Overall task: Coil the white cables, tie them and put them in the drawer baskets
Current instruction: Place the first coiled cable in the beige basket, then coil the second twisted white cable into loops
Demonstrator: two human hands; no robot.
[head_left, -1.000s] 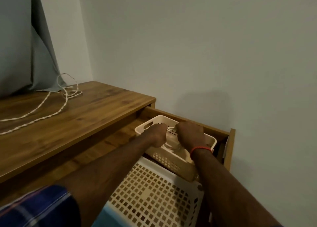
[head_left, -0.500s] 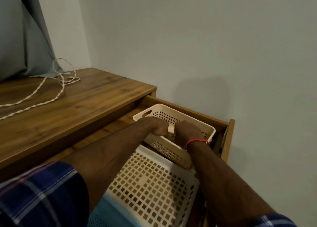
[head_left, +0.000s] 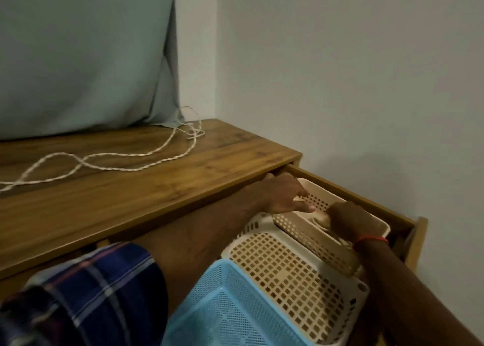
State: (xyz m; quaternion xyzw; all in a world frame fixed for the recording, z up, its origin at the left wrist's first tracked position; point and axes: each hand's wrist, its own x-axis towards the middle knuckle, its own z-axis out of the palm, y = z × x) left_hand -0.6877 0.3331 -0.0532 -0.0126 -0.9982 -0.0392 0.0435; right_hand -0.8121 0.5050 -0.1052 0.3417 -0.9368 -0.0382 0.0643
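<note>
Loose white cable (head_left: 104, 159) on desktop (head_left: 157, 191), bundled cable (head_left: 320, 218) in cream basket (head_left: 311, 237)

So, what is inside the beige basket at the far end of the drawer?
Inside the beige basket lies a white cable, seen only between the left hand and the right hand, both reaching in. The hands cover the rest of it and much of the basket floor.

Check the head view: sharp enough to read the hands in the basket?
Head view: dim, warm light; left hand and right hand smeared by motion in the cream basket, right grip unreadable; loose cable on the desk reads clearly; soft shadow on the wall.
</note>
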